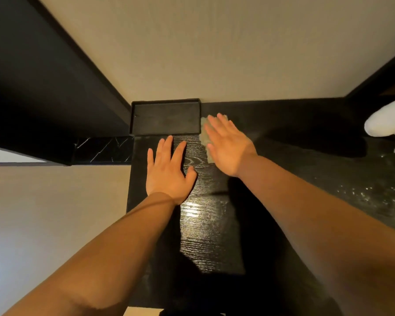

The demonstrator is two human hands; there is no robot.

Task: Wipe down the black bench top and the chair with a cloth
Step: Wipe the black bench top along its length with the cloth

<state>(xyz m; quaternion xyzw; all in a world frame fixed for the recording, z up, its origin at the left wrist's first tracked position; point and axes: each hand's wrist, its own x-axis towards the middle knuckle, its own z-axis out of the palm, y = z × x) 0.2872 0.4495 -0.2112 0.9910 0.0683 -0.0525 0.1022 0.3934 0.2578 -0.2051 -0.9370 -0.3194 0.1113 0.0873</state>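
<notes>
Cloth (204,137) lies under the flat, spread right grip (228,147); left grip (168,172) rests spread on the bench top (210,236)

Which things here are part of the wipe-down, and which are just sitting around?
Job: black bench top; pale cloth, pressed under the right hand; left hand, flat on the bench top.
Lying about: black tray beside the cloth; white object at the right edge, unidentifiable.

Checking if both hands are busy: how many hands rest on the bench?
2. The left hand lies flat on the bare bench before the tray; the right hand presses the cloth, right of the tray. None hidden.
</notes>
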